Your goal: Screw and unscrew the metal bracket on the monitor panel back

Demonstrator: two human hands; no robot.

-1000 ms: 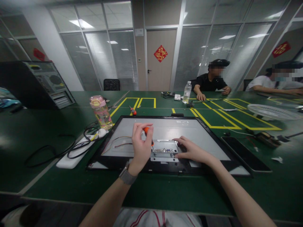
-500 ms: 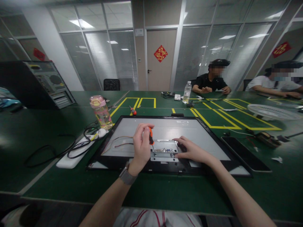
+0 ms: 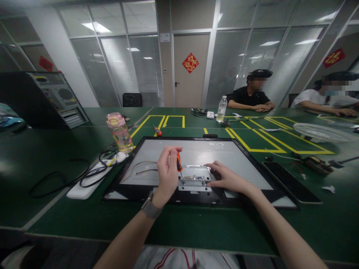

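Note:
A flat monitor panel (image 3: 238, 157) with a grey back and black frame lies on the green table in front of me. My left hand (image 3: 168, 170) is closed round the orange and black handle of a screwdriver (image 3: 179, 163). The screwdriver's shaft points down at the lower left of a silver metal bracket (image 3: 193, 188) with connector ports. My right hand (image 3: 224, 177) grips the bracket's right side between thumb and fingers. Thin wires (image 3: 146, 170) run across the panel to the left of the bracket. The left fingers partly hide the handle.
A power strip (image 3: 84, 185) with black cables and a pink-lidded bottle (image 3: 120, 132) stand left. A black phone-like slab (image 3: 290, 182) lies right. A second red screwdriver (image 3: 157, 131) is behind the panel, a computer case (image 3: 42, 99) far left. Two people sit at the back right.
My hands, the screwdriver and the bracket look nearly unmoved. At the back, the person in black has brought their hands together on the table.

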